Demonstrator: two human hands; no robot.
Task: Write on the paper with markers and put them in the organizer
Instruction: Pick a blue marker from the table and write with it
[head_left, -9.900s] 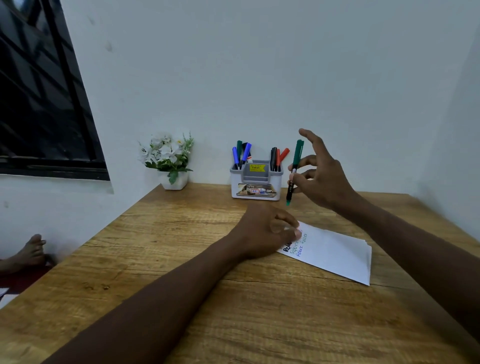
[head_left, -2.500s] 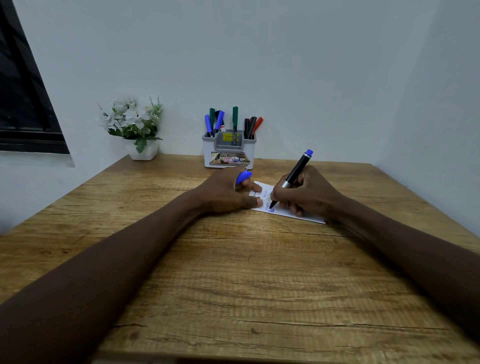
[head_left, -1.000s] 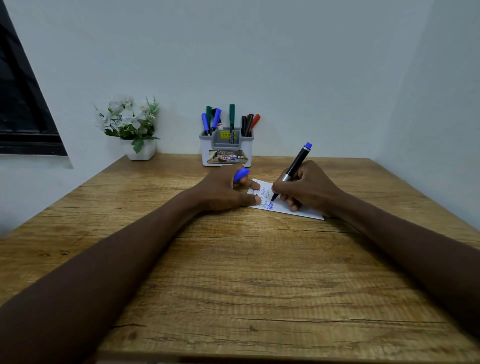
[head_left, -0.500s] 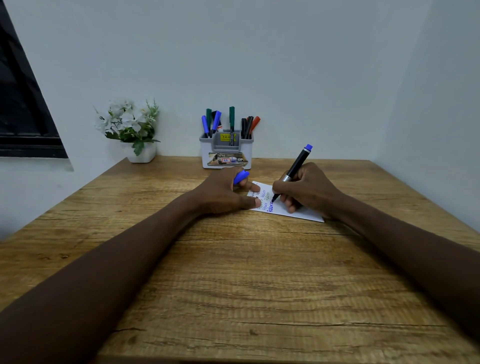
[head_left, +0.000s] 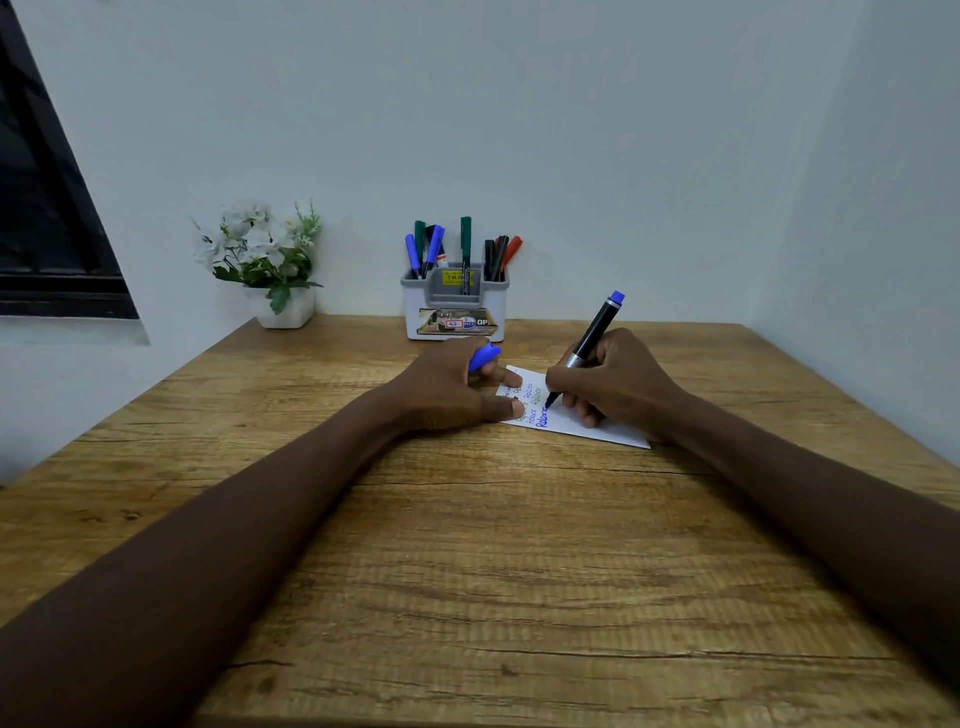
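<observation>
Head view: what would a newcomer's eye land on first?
The right hand holds a blue marker, tip on the white paper mid-table. The left hand steadies the paper's edge and holds the blue cap. Against the back wall stands an organizer full of markers, white flowers beside it.

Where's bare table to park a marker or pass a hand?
Free: wide table front between the forearms; strip between flower pot and organizer; back right corner past the right hand. Crowded: paper, under left hand holding a cap and right hand gripping marker.
</observation>
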